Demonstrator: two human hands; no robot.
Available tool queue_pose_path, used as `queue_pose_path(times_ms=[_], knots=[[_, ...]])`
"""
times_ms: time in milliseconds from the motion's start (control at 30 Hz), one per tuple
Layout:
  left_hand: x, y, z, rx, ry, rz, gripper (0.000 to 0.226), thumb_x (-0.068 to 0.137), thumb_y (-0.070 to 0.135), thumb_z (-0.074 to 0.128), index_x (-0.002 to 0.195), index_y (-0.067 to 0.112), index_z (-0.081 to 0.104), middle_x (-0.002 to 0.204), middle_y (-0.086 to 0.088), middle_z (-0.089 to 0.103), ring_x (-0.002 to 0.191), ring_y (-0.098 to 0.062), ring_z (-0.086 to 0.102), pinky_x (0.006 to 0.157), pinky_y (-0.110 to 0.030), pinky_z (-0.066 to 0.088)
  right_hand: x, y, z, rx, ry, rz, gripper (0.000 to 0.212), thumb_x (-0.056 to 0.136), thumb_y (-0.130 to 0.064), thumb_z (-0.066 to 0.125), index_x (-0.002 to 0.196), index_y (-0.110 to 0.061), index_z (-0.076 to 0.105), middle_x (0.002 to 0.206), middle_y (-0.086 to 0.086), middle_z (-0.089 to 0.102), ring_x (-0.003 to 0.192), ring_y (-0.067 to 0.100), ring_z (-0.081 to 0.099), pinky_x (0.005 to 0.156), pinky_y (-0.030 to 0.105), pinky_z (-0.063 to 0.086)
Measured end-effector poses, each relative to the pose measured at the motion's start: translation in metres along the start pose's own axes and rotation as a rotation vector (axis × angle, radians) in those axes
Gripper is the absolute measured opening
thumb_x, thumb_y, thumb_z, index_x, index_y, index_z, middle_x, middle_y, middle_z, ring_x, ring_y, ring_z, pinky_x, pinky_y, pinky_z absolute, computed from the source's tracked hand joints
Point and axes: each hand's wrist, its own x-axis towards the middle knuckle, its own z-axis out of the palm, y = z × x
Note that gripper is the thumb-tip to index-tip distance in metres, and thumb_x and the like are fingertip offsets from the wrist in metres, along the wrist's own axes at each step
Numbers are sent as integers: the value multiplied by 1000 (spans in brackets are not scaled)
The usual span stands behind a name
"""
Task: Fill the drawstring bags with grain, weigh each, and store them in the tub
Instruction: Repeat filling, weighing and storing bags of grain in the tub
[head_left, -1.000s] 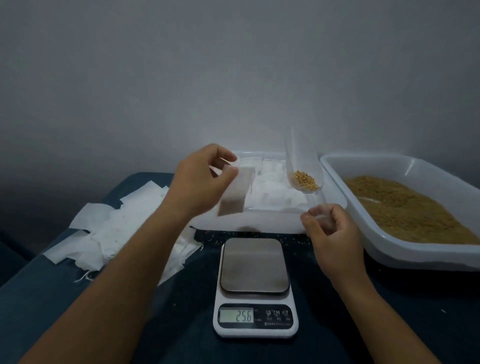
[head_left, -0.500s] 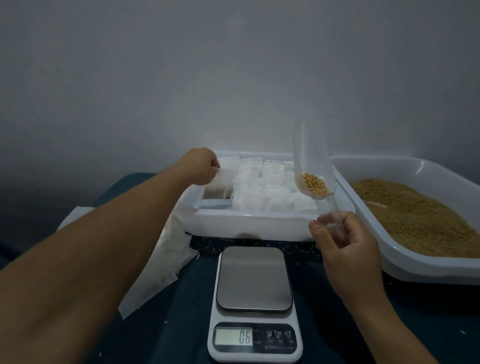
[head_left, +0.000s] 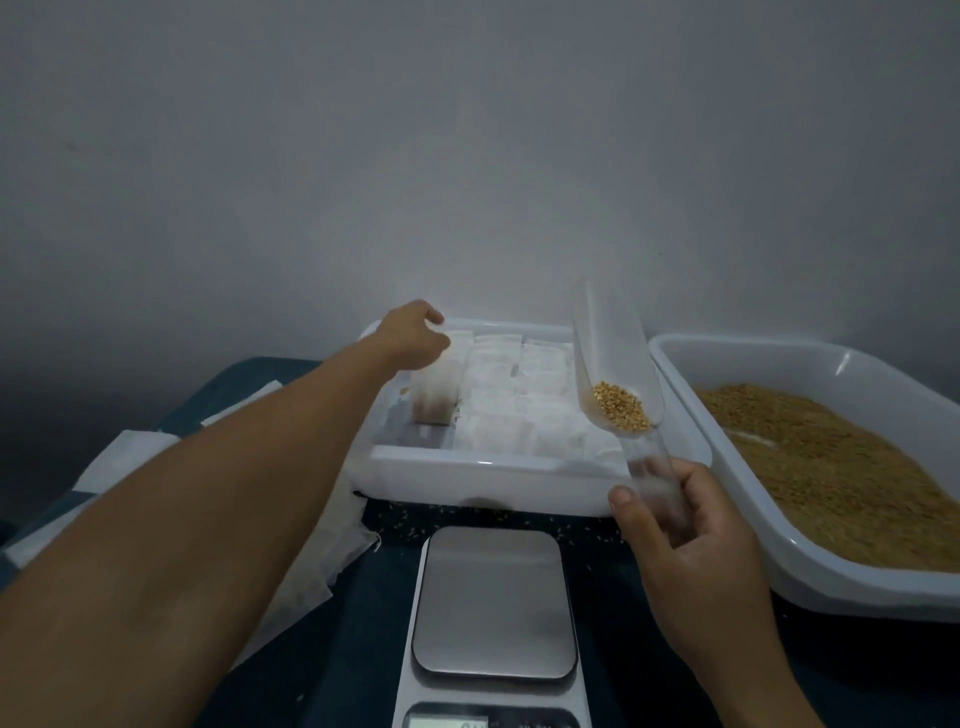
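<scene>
My left hand (head_left: 415, 335) reaches over the white tub (head_left: 467, 465) and holds the top of a filled drawstring bag (head_left: 435, 387), which stands upright at the tub's left end. Several white filled bags (head_left: 519, 405) lie packed in the rest of the tub. My right hand (head_left: 685, 540) grips the handle of a clear plastic scoop (head_left: 613, 358), tilted up over the tub's right side with a little golden grain (head_left: 621, 410) in it. The scale (head_left: 493, 603) sits in front with a bare metal plate.
A white tray (head_left: 675, 364) of brown grain (head_left: 831, 467) stands at the right. Flat unfilled white bags (head_left: 135, 462) lie in a pile on the dark cloth at the left. Loose grains are scattered between tub and scale. A grey wall rises behind.
My left hand carried the filled bag from above the scale into the tub's left end. The scoop stayed held up in my right hand. The scale reading dropped.
</scene>
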Motion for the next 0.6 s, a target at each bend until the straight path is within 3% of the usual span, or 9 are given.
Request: queue_pose_path(times_ms=[67, 133, 200, 267, 333, 500, 600], knots=[[-13, 6, -10, -93, 133, 70, 37, 95, 23, 70, 131, 21, 61, 140, -11, 57, 110, -22, 61, 91, -33, 52, 1, -1, -3, -18, -13, 21, 24, 88, -55, 69, 109, -56, 58, 100, -27, 71, 82, -1, 71, 67, 30, 55], [-41, 14, -23, -222, 265, 154, 32, 97, 25, 68, 128, 26, 60, 136, -3, 59, 110, -15, 61, 89, -33, 52, 4, -2, -6, -51, -16, 52, 25, 90, -55, 68, 111, -58, 55, 96, -21, 73, 75, 2, 70, 64, 32, 54], [-84, 21, -34, -378, 349, 221, 23, 100, 29, 65, 121, 32, 59, 125, 7, 62, 100, -14, 67, 80, -28, 59, 8, -5, -11, -109, -8, 57, 30, 93, -53, 66, 121, -51, 56, 89, -8, 74, 69, 4, 69, 61, 31, 52], [-134, 18, -34, -470, 380, 272, 14, 100, 34, 64, 112, 38, 58, 111, 15, 64, 86, -11, 69, 64, -17, 55, 14, -9, -20, -194, 22, 44, 40, 96, -50, 64, 134, -39, 57, 93, -4, 73, 73, 8, 70, 64, 36, 55], [-178, 6, -23, -480, 316, 251, 8, 99, 42, 64, 104, 43, 59, 101, 18, 66, 80, -9, 68, 62, -17, 51, 24, -12, -34, -301, 76, 10, 43, 99, -51, 61, 138, -32, 58, 105, 2, 71, 89, 21, 69, 75, 41, 56], [-239, -43, 31, -393, 120, 65, 5, 97, 39, 67, 96, 39, 62, 76, 16, 64, 68, 0, 62, 61, -19, 44, 66, -3, -90, -600, 127, -53, 38, 94, -55, 54, 111, -22, 64, 94, 4, 66, 84, 29, 62, 76, 44, 49], [-239, -61, 48, -272, 76, 62, 8, 97, 37, 66, 94, 38, 60, 71, 10, 63, 75, 2, 61, 67, -19, 42, 107, 29, -124, -837, 47, 45, 35, 100, -44, 60, 113, -13, 66, 104, 15, 67, 95, 39, 63, 84, 48, 50]])
